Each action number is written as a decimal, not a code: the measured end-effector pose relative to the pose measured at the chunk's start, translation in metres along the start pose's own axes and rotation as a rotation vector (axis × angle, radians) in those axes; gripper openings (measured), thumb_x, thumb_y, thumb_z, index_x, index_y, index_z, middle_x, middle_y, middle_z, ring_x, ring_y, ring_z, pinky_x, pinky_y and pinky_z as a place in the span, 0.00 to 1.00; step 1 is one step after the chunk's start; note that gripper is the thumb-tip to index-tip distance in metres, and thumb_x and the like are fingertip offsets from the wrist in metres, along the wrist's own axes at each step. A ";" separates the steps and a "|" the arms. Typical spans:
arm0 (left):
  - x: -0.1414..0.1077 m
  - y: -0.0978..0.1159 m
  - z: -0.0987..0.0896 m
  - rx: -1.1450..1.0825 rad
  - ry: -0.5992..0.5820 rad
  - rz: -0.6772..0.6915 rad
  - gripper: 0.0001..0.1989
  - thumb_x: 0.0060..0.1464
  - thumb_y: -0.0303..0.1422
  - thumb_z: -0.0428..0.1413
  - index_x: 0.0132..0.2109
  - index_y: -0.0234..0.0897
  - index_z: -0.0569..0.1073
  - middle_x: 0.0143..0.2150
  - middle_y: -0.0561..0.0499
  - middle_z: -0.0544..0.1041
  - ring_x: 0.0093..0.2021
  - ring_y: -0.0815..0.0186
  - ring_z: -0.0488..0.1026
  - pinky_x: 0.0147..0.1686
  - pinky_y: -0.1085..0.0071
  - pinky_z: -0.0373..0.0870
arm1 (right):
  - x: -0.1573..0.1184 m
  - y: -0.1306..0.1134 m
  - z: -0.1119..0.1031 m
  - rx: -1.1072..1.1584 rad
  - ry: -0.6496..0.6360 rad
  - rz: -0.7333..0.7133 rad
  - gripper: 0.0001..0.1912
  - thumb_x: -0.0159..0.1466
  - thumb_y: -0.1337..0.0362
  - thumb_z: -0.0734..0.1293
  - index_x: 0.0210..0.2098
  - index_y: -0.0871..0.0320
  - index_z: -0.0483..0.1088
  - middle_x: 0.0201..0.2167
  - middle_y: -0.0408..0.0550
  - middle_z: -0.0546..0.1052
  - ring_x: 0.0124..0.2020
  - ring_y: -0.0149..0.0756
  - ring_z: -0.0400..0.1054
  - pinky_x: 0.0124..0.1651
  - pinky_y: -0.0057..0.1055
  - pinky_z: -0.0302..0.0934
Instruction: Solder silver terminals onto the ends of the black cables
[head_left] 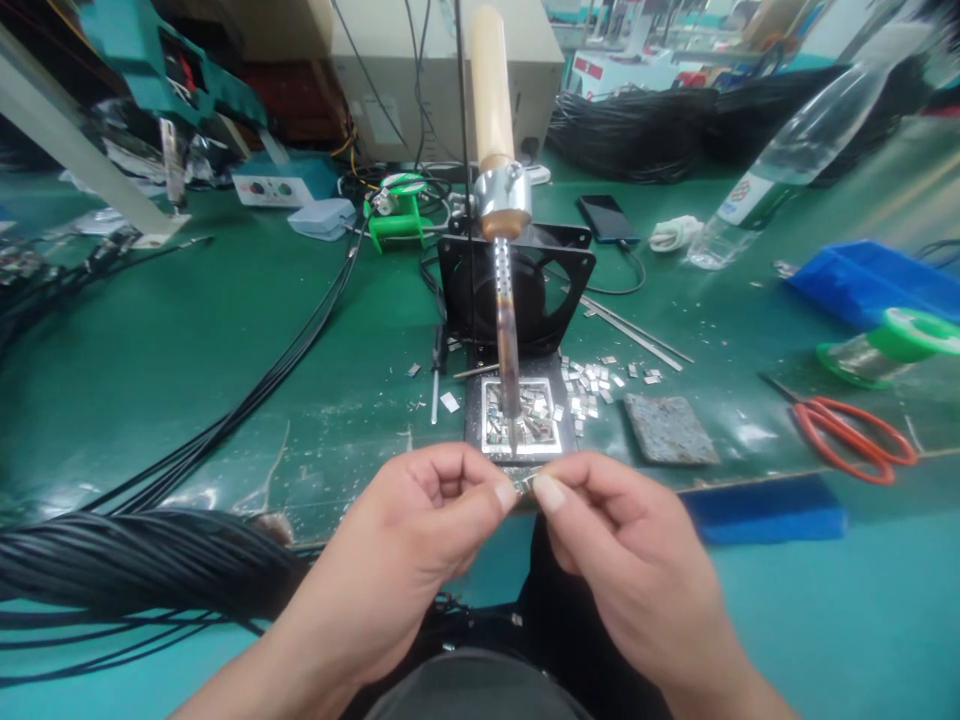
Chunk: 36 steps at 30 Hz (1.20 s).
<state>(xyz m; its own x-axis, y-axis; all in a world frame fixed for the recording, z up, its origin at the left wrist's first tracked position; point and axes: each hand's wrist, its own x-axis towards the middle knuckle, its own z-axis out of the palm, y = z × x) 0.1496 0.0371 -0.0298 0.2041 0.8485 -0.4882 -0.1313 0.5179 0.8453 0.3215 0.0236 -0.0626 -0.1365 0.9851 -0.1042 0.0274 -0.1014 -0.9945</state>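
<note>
My left hand [431,525] and my right hand [622,540] meet low in the middle, thumbs and forefingers pinched close together. Between the fingertips shows a small shiny metallic piece [526,484], too small to make out fully; both pinches are closed at it. Just above hangs the pointed tip of a soldering iron [508,330] with a wooden handle, mounted upright with its tip down. Under the iron lies a white-edged square tray [486,420] of small metal pieces. More small silvery pieces [589,385] are scattered to its right.
A black fan [517,300] stands behind the iron. On the right are a grey block [670,430], orange-handled scissors [847,440], a solder spool [885,350], a blue bin [877,280] and a bottle [787,160]. A thick bundle of black cables [142,565] lies at left.
</note>
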 end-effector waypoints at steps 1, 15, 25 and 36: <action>0.001 0.001 0.000 0.006 0.011 0.000 0.11 0.53 0.34 0.67 0.29 0.36 0.74 0.18 0.63 0.59 0.20 0.75 0.47 0.19 0.76 0.46 | 0.002 0.000 0.000 0.005 0.002 0.002 0.14 0.71 0.56 0.68 0.32 0.56 0.73 0.20 0.37 0.63 0.22 0.28 0.53 0.24 0.25 0.51; 0.011 0.003 -0.004 -0.008 0.015 0.030 0.12 0.56 0.34 0.65 0.29 0.35 0.73 0.19 0.62 0.59 0.20 0.75 0.48 0.19 0.75 0.45 | 0.013 -0.004 0.006 0.057 0.045 0.000 0.14 0.70 0.58 0.69 0.30 0.57 0.73 0.19 0.37 0.63 0.21 0.27 0.52 0.22 0.24 0.50; 0.012 0.007 -0.002 0.007 0.027 0.044 0.11 0.55 0.34 0.65 0.28 0.35 0.74 0.19 0.62 0.60 0.20 0.76 0.48 0.19 0.77 0.46 | 0.014 -0.005 0.007 0.104 0.049 0.019 0.13 0.70 0.57 0.69 0.31 0.57 0.73 0.19 0.36 0.62 0.21 0.27 0.51 0.22 0.24 0.49; 0.012 0.008 -0.002 0.008 0.033 0.045 0.12 0.53 0.35 0.67 0.29 0.35 0.75 0.19 0.62 0.60 0.20 0.76 0.49 0.19 0.77 0.46 | 0.015 -0.005 0.007 0.108 0.052 0.015 0.14 0.70 0.56 0.69 0.31 0.56 0.73 0.19 0.36 0.61 0.20 0.28 0.51 0.21 0.25 0.49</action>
<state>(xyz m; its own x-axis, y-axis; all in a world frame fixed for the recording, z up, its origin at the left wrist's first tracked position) 0.1489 0.0515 -0.0298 0.1658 0.8744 -0.4561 -0.1322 0.4780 0.8684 0.3121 0.0383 -0.0591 -0.0850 0.9890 -0.1214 -0.0780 -0.1281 -0.9887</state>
